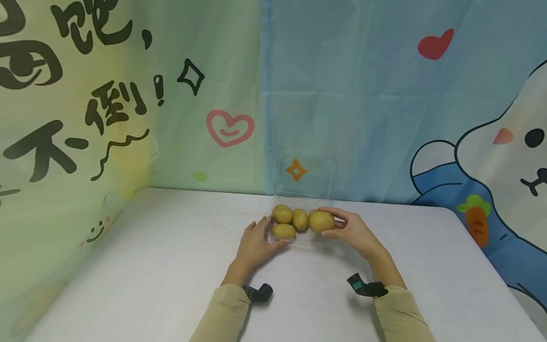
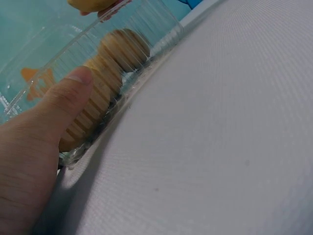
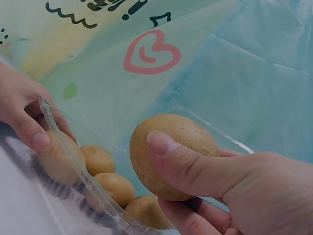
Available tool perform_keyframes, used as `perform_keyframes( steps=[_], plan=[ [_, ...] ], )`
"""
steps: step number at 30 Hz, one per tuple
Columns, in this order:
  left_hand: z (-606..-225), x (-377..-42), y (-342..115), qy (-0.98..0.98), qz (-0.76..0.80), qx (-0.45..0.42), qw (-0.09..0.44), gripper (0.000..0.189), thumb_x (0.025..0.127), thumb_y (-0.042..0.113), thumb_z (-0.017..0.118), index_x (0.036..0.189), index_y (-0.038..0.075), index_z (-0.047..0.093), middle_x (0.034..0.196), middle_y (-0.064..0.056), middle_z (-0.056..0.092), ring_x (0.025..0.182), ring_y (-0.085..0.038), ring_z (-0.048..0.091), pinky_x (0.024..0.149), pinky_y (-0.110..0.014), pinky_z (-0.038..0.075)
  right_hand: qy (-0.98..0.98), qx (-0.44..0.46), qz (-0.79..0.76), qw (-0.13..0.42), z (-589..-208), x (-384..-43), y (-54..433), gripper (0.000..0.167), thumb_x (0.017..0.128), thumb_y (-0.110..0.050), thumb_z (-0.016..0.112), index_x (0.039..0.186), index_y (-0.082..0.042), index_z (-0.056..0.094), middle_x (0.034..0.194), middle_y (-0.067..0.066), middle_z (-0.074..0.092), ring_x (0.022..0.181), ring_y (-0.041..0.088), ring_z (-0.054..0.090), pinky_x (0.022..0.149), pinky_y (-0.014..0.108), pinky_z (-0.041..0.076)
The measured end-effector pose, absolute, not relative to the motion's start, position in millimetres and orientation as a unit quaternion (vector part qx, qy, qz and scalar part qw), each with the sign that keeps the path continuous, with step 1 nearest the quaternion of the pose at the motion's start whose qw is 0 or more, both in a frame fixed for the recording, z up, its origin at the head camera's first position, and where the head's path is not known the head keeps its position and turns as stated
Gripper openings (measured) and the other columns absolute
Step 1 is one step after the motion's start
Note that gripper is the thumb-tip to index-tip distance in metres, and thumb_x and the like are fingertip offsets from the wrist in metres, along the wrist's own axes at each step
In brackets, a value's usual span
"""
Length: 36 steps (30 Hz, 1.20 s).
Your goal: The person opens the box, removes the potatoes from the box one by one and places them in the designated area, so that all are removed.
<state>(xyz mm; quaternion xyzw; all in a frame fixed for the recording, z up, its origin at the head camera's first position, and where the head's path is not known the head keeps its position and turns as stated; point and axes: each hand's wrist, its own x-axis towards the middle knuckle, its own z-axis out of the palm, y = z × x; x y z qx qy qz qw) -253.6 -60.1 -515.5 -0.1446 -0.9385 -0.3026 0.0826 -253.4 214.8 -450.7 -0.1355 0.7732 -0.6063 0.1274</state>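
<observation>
A clear plastic box [image 2: 159,29] sits on the table with its lid [image 1: 314,173] raised at the back. My left hand [image 1: 256,244] grips the box's left end, the thumb pressed on the ribbed front wall. Several potatoes [image 1: 282,213] lie inside, two of them at the left end. Between thumb and fingers, my right hand [image 1: 356,232] holds another potato [image 3: 171,154] over the right part of the box. In the head view this held potato partly covers one lying behind it.
A white-covered table [image 1: 149,266] carries the box near its back edge. Behind it hangs a printed cloth [image 1: 363,104] with hearts, lettering and a cartoon animal, and the raised lid stands close in front of this cloth. Dark wrist devices [image 1: 259,293] sit at both sleeve cuffs.
</observation>
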Motion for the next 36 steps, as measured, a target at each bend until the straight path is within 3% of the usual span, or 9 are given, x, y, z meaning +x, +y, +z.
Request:
perform_keyframes(
  steps=[11,36],
  plan=[
    [-514.9,-253.8,-59.7,-0.94,-0.302,-0.141,0.076,0.093,0.075,0.068,0.063,0.14,0.003,0.045,0.14,-0.016,0.051,0.13,-0.03,0.049,0.118,-0.042,0.026,0.781,-0.126,-0.602,0.106,-451.6,-253.0,223.5,0.071,0.078,-0.017,0.078,0.14,-0.009,0.046,0.146,0.017,0.043,0.112,0.002,0.059,0.083,0.024,0.057],
    [-512.9,-252.1,-60.6,-0.941,-0.3,-0.142,0.072,0.091,0.077,0.066,0.064,0.14,0.003,0.045,0.141,-0.015,0.05,0.131,-0.029,0.048,0.118,-0.042,0.026,0.792,-0.083,-0.603,0.058,-459.5,-258.1,253.5,0.074,0.079,-0.019,0.077,0.143,-0.008,0.042,0.148,0.014,0.038,0.106,-0.006,0.059,0.085,0.016,0.053]
  ],
)
